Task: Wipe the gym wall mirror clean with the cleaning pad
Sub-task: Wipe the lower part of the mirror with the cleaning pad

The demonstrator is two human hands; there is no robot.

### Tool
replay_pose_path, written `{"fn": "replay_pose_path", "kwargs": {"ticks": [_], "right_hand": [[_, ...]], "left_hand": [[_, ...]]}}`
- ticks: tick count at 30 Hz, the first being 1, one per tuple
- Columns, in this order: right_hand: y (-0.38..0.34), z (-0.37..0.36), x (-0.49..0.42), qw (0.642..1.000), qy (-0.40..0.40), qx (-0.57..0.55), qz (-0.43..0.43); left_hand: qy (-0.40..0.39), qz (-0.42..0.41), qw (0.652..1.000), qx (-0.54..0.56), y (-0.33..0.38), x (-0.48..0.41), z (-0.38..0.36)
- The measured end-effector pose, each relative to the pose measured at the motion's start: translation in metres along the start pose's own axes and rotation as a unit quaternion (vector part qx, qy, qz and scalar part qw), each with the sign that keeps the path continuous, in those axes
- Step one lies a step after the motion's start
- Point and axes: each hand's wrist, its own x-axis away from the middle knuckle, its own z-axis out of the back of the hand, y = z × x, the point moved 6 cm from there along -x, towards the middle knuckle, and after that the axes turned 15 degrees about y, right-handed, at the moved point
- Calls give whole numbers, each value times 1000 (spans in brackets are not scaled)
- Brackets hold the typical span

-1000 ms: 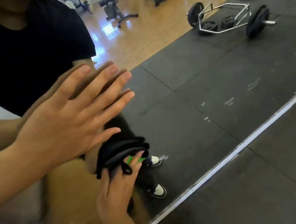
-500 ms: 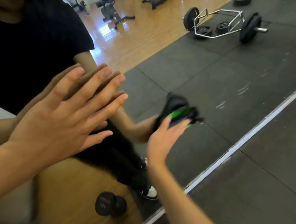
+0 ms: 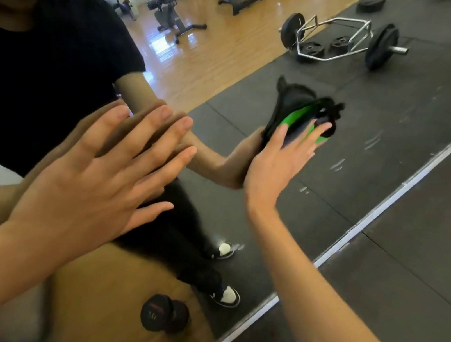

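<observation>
Two hands on the mirror: left hand flat, fingers spread; right hand presses the pad with straight fingers; smudges remain.

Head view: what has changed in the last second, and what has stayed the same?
The right hand pressing the black and green cleaning pad swept up and to the right across the gym wall mirror, away from the left hand. It holds the pad as before. The left hand stayed flat on the glass, fingers spread.
</observation>
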Motion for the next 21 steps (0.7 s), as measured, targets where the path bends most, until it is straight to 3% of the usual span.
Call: {"fn": "replay_pose_path", "kwargs": {"ticks": [3, 6, 8, 10, 12, 17, 19, 21], "right_hand": [[11, 30, 144, 989, -115, 8, 90], [41, 72, 269, 954, -232, 97, 165], [56, 75, 283, 945, -274, 114, 138], [49, 57, 241, 963, -257, 56, 57], [36, 34, 156, 982, -186, -11, 21], [8, -12, -63, 997, -74, -14, -20], [-3, -9, -56, 999, -39, -10, 9], [3, 6, 14, 995, -40, 0, 90]], "left_hand": [[-6, -37, 998, -49, 4, 1, 4], [-11, -31, 998, -54, 0, 3, 4], [-7, -29, 998, -48, 1, 3, 5], [2, -34, 998, -48, 2, 2, 6], [7, -33, 998, -47, 3, 2, 4], [-3, -20, 1000, -12, 1, 3, -2], [-1, 3, 1000, 25, 2, 1, -2], [-7, 50, 996, 77, 2, 2, -7]]}}
